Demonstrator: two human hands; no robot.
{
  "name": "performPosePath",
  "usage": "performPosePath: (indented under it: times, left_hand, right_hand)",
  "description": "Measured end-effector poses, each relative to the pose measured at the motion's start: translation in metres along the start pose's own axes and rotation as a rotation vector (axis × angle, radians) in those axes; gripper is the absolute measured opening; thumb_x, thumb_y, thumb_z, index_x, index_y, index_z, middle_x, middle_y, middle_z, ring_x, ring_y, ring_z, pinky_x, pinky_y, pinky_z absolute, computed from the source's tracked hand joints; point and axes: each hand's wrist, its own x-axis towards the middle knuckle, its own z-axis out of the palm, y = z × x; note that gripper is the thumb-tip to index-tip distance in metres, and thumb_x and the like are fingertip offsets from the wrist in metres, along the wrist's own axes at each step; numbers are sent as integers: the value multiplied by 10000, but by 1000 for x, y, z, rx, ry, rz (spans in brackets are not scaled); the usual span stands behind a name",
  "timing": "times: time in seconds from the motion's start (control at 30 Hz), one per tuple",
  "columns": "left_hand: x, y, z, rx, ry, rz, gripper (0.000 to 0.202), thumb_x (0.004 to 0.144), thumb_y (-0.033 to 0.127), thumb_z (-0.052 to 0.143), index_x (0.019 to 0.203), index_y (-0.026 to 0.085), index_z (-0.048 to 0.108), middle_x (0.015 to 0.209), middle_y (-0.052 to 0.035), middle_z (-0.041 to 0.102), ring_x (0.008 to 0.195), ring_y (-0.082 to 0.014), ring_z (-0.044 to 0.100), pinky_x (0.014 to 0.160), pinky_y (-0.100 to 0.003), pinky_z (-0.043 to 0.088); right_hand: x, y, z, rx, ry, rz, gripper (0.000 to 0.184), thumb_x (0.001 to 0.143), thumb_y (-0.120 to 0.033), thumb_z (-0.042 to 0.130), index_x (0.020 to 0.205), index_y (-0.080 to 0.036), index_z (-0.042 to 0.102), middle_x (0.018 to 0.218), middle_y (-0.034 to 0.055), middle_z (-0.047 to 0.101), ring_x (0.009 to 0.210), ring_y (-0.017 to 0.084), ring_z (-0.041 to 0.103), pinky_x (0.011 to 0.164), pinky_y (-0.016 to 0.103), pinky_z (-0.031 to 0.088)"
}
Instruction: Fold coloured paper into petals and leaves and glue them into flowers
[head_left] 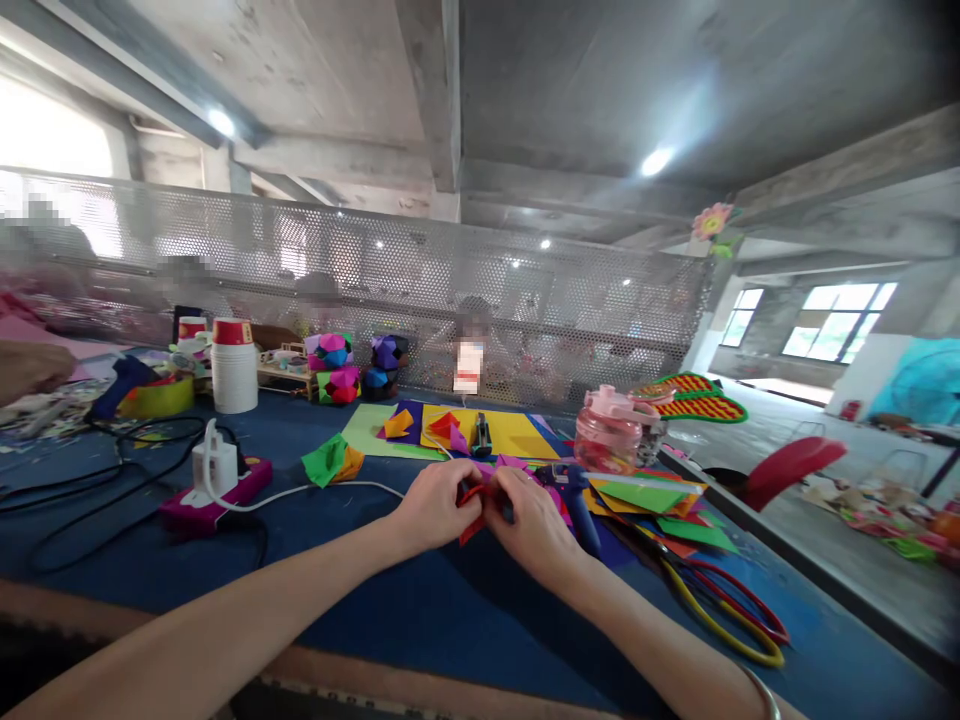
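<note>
A small red piece of paper (471, 522), partly folded, is pinched between my two hands above the blue table. My left hand (436, 505) grips its left side with thumb and fingers closed. Fingers of my right hand (529, 520) close on the other side and cover part of it. Just past my right hand lies a blue glue gun (574, 490). Beyond my hands, a stapler (481, 435) and folded orange-red paper pieces (446, 430) rest on yellow sheets (517, 430). A green and orange folded paper piece (330, 460) sits to the left.
Scissors (720, 600) and stacked coloured paper (660, 500) lie at right, near a pink jar (607, 435). On the left are a purple power strip (214, 495) with cables, paper cups (234, 370) and another person's hand (34, 365). A perforated metal screen (420, 290) stands behind.
</note>
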Motion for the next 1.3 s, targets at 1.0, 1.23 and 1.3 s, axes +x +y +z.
performPosePath:
  times: [1.0, 1.23, 1.3]
  left_hand:
    - [13, -14, -7, -466, 37, -212, 142, 731, 257, 607, 803, 134, 615, 736, -25, 642, 653, -131, 587, 607, -231, 456]
    - [11, -15, -6, -615, 57, -309, 209, 704, 290, 652, 827, 130, 594, 725, 0, 617, 632, -116, 580, 587, -217, 454]
    - [10, -17, -4, -567, 25, -272, 204, 720, 294, 640, 838, 133, 599, 753, -12, 633, 656, -132, 597, 599, -232, 469]
  right_hand:
    - [4, -4, -10, 349, -87, 176, 223, 892, -350, 556, 1037, -185, 593, 899, 45, 673, 739, 165, 601, 652, 267, 447]
    - [4, -1, -6, 333, -60, 215, 152, 874, -276, 525, 761, -183, 564, 707, -1, 622, 635, 137, 551, 569, 233, 385]
    - [4, -1, -6, 311, -38, 223, 133, 855, -247, 527, 739, -186, 552, 683, -9, 617, 612, 131, 548, 564, 230, 377]
